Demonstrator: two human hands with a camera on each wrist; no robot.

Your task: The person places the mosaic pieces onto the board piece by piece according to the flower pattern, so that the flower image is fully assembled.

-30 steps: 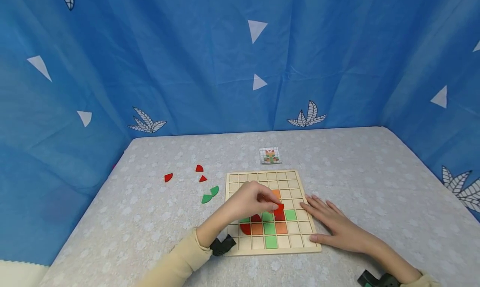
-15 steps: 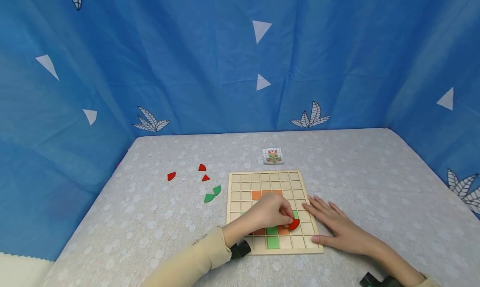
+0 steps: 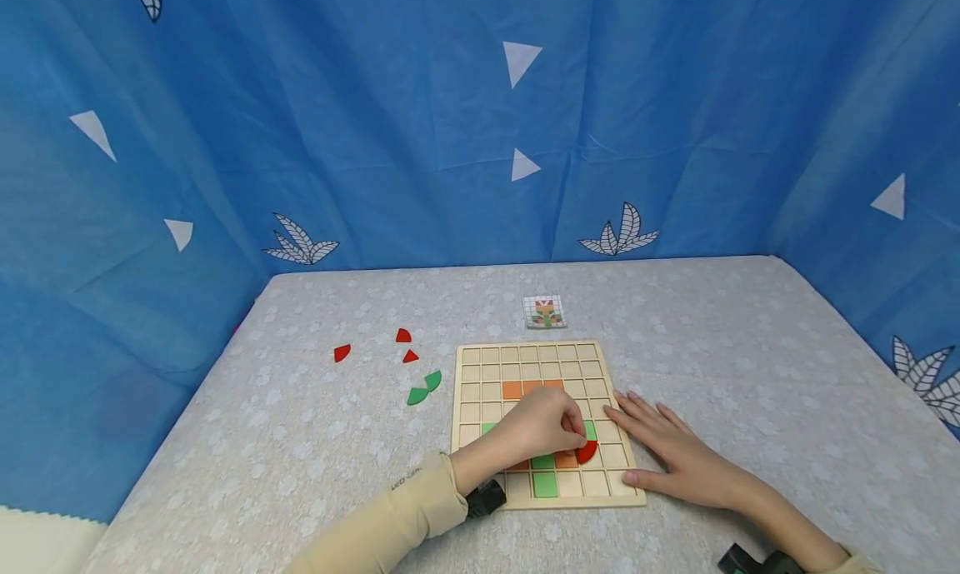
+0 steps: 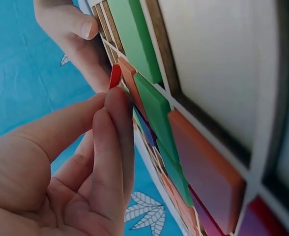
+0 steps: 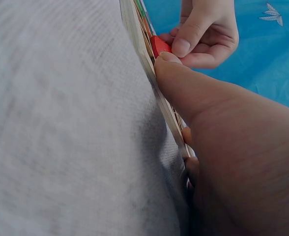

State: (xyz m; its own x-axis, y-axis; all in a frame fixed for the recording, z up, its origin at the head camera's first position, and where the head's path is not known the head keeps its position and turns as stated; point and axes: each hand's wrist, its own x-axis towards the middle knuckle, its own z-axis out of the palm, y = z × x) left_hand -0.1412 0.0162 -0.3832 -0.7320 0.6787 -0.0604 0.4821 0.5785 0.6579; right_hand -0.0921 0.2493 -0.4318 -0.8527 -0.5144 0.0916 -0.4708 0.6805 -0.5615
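Observation:
My left hand (image 3: pixel 542 424) pinches a red quarter-circle tile (image 3: pixel 587 452) between thumb and fingertips. In the head view that tile lies over a cell of the wooden grid board (image 3: pixel 480 356), just below a green square and right of an orange one. The left wrist view shows the red tile (image 4: pixel 115 76) tilted at the fingertips, close to the board. My right hand (image 3: pixel 667 453) rests along the board's right edge, fingers straight and spread, thumb on the rim. Green and orange squares (image 3: pixel 553 386) sit in the board's cells; the left hand hides some of the middle ones.
Left of the board lie two green quarter-circle tiles (image 3: pixel 417 396), two red quarter-circle tiles (image 3: pixel 342 353) and a small red triangle (image 3: pixel 410 356). Behind the board is a printed pattern card (image 3: pixel 545 311). A blue patterned curtain (image 3: pixel 420 141) surrounds the table (image 3: pixel 300 441).
My left hand has moved right and nearer with the red tile, from the board's middle to a cell under the right green square. My right hand has stayed at the edge.

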